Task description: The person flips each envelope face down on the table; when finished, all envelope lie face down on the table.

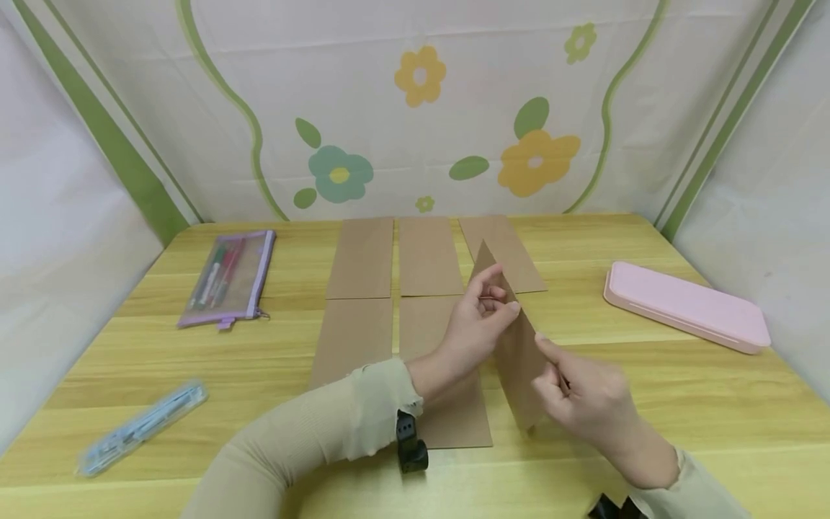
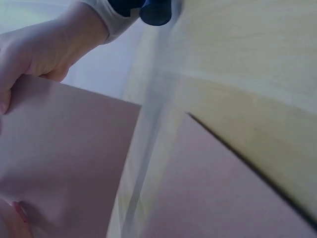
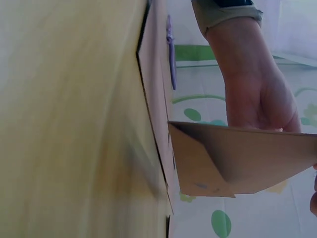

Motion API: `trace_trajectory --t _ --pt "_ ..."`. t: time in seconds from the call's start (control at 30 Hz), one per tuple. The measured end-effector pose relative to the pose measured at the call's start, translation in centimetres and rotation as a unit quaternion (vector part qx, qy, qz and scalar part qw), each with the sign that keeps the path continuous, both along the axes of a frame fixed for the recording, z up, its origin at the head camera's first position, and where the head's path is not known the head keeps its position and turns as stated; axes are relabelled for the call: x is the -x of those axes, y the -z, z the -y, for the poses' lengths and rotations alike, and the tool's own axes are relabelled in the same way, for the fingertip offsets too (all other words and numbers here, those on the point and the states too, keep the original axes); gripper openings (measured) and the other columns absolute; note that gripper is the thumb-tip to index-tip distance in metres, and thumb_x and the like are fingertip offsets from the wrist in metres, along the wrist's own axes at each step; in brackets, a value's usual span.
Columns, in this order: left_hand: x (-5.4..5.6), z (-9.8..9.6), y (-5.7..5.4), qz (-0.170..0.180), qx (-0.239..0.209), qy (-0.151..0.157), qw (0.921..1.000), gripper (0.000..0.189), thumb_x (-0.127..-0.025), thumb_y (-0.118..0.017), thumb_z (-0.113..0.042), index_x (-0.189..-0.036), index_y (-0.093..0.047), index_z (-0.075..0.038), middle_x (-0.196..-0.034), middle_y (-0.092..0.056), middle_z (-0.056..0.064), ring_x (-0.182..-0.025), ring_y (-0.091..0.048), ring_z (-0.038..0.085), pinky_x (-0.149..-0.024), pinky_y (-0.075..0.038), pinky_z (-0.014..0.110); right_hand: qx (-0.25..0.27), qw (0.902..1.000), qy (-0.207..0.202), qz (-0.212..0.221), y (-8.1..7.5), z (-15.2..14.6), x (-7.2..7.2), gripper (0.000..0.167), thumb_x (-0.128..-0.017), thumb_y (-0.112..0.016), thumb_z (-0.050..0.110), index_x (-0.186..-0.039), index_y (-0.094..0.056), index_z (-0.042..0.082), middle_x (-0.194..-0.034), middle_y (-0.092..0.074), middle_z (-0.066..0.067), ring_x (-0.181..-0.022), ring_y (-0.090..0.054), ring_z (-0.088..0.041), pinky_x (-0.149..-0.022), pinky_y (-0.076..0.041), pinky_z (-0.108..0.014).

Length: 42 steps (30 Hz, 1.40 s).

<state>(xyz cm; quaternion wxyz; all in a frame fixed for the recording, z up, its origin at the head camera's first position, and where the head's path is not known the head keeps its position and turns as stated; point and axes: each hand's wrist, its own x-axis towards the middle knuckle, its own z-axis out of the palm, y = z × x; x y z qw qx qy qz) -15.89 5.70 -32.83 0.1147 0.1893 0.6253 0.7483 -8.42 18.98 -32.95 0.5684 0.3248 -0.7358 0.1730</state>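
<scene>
In the head view a brown kraft-paper sheet (image 1: 515, 367) stands nearly upright on edge over the front right of the table. My right hand (image 1: 586, 396) pinches its near upper edge between thumb and bent fingers. My left hand (image 1: 476, 324) is on the sheet's other side, its thumb and index fingertip right at the upper edge and the other fingers loosely bent. Seen from the right wrist, the left hand (image 3: 262, 91) is behind the sheet (image 3: 257, 153), with no left fingers over the near face. Flat brown sheets (image 1: 428, 256) lie beneath and beyond the hands.
Several matching sheets (image 1: 359, 259) form rows across the table's middle. On the left are a mesh zip pouch (image 1: 227, 277) with pens inside and a clear-wrapped blue pack (image 1: 143, 429). A pink case (image 1: 687, 303) lies at the right. A flowered cloth (image 1: 421, 130) hangs behind.
</scene>
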Motion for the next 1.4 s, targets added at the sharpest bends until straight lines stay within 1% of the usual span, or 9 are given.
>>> trace_trajectory --t 0.23,0.37,0.53,0.7,0.8,1.03,1.17,1.3,1.4 --pt "-0.3 0.8 0.4 -0.009 -0.032 -0.035 0.9989 0.06 -0.081 -0.054 0.007 -0.135 -0.04 -0.013 -0.102 -0.045 0.005 -0.086 -0.049 0.01 -0.077 -0.045 0.019 0.133 0.9902 -0.04 0.009 1.9 -2.8 1.5 0.029 -0.071 -0.049 0.006 -0.083 -0.072 -0.008 -0.047 -0.054 -0.003 -0.038 -0.025 0.001 -0.037 -0.013 -0.01" --pt "-0.1 1.6 0.9 -0.012 -0.017 -0.055 0.9983 0.059 -0.081 -0.053 0.008 -0.135 -0.039 -0.01 -0.107 -0.045 0.008 -0.091 -0.047 0.013 -0.08 -0.043 0.022 0.224 0.9714 -0.067 0.044 2.6 -4.1 1.8 0.026 -0.069 -0.05 -0.001 -0.082 -0.07 -0.011 -0.046 -0.055 -0.005 -0.04 -0.026 0.001 -0.04 -0.014 -0.01" --pt "0.1 2.3 1.5 -0.007 0.009 -0.079 0.9968 0.055 -0.085 -0.056 0.001 -0.135 -0.037 -0.008 -0.114 -0.043 0.009 -0.103 -0.044 0.02 -0.089 -0.041 0.029 0.3 0.9452 -0.087 0.097 3.1 -5.1 1.9 0.025 -0.073 -0.048 -0.008 -0.085 -0.068 -0.016 -0.042 -0.047 0.004 -0.04 -0.024 0.003 -0.04 -0.013 -0.009" --pt "0.1 2.2 1.8 0.019 -0.012 -0.078 0.9967 0.054 -0.086 -0.055 0.001 -0.135 -0.035 -0.006 -0.113 -0.041 0.009 -0.108 -0.044 0.028 -0.093 -0.042 0.031 0.369 0.9148 -0.078 0.145 1.9 -4.4 1.3 0.027 -0.074 -0.043 -0.012 -0.087 -0.066 -0.019 -0.039 -0.046 0.006 -0.034 -0.029 0.0 -0.033 -0.016 -0.015" --pt "-0.1 1.9 1.8 0.036 -0.027 -0.075 0.9962 0.054 -0.086 -0.055 0.002 -0.136 -0.035 -0.006 -0.114 -0.041 0.011 -0.104 -0.046 0.023 -0.089 -0.044 0.027 0.41 0.8942 -0.069 0.165 0.8 -3.6 0.9 0.029 -0.073 -0.041 -0.013 -0.087 -0.067 -0.017 -0.039 -0.045 0.008 -0.033 -0.028 0.001 -0.031 -0.015 -0.018" --pt "-0.2 1.4 2.0 0.078 -0.062 -0.07 0.9926 0.061 -0.084 -0.055 0.002 -0.139 -0.032 -0.008 -0.103 -0.044 0.003 -0.087 -0.046 0.011 -0.082 -0.046 0.021 0.52 0.8189 -0.112 0.215 0.6 -2.8 0.7 0.033 -0.074 -0.042 -0.015 -0.086 -0.071 -0.007 -0.04 -0.046 0.006 -0.035 -0.022 -0.002 -0.033 -0.007 -0.021" --pt "-0.2 1.2 2.0 0.087 -0.08 -0.063 0.991 0.063 -0.083 -0.054 0.005 -0.14 -0.03 -0.005 -0.096 -0.043 0.002 -0.082 -0.044 0.01 -0.078 -0.045 0.018 0.54 0.8025 -0.098 0.235 0.8 -2.6 0.7 0.033 -0.075 -0.042 -0.015 -0.084 -0.072 -0.004 -0.044 -0.051 0.006 -0.036 -0.022 -0.002 -0.034 -0.007 -0.022" --pt "0.0 1.3 2.0 0.095 -0.081 -0.059 0.9905 0.065 -0.083 -0.055 0.008 -0.141 -0.029 -0.003 -0.093 -0.042 0.002 -0.078 -0.042 0.008 -0.073 -0.044 0.014 0.538 0.7949 -0.111 0.258 0.9 -2.9 0.5 0.034 -0.075 -0.042 -0.017 -0.083 -0.072 -0.003 -0.046 -0.052 0.004 -0.036 -0.025 -0.002 -0.034 -0.01 -0.022" --pt "0.3 1.6 2.0 0.101 -0.074 -0.063 0.9901 0.066 -0.081 -0.055 0.01 -0.141 -0.03 -0.003 -0.092 -0.043 0.002 -0.076 -0.042 0.007 -0.072 -0.045 0.013 0.53 0.7675 -0.152 0.328 1.0 -3.7 0.2 0.033 -0.079 -0.042 -0.018 -0.089 -0.071 -0.004 -0.047 -0.05 0.002 -0.039 -0.035 -0.006 -0.033 -0.022 -0.02"
